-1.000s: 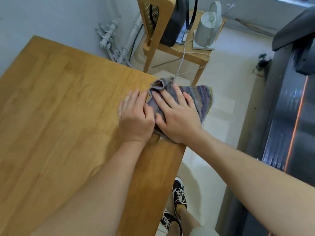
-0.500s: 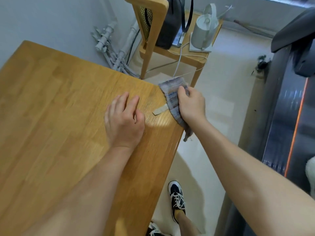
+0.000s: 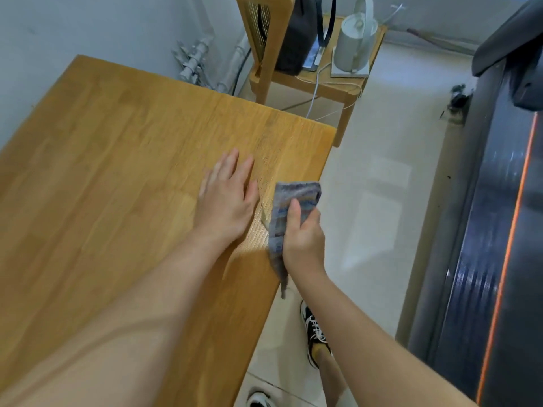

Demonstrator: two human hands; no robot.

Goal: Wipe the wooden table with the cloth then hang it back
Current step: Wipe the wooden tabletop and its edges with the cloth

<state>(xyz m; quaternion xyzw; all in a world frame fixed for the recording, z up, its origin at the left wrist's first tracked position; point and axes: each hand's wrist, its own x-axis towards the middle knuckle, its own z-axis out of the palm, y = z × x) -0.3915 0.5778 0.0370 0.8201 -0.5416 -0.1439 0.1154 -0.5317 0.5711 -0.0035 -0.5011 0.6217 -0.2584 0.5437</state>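
Cloth (image 3: 293, 201) folded into a narrow strip, gripped in your right hand (image 3: 302, 236) at the table's right edge; thumb lies across the front of it, fingers curled closed behind. Upper end stands above the fist, lower tail hangs past the edge toward the floor. Whether any of the fabric touches the wood cannot be told.

Left hand (image 3: 227, 198): flat, palm down on the wooden table (image 3: 117, 171), fingers spread, holding nothing. It sits just beside the cloth, not touching it.

Judgement: the wipe looks finished or nearly so, and the step in hand is carrying the cloth off to its hanger. No hook or rail is in view.

Notes for doing it well:
- Gather the dangling tail into your fist before you turn, so it cannot snag the table corner or drag near your shoe (image 3: 316, 330).
- Keep the left palm planted while you pivot.
- Mind the chair (image 3: 264, 33) and its white cable (image 3: 314, 92) nearby.
- Hang it spread open, not bunched, if damp.
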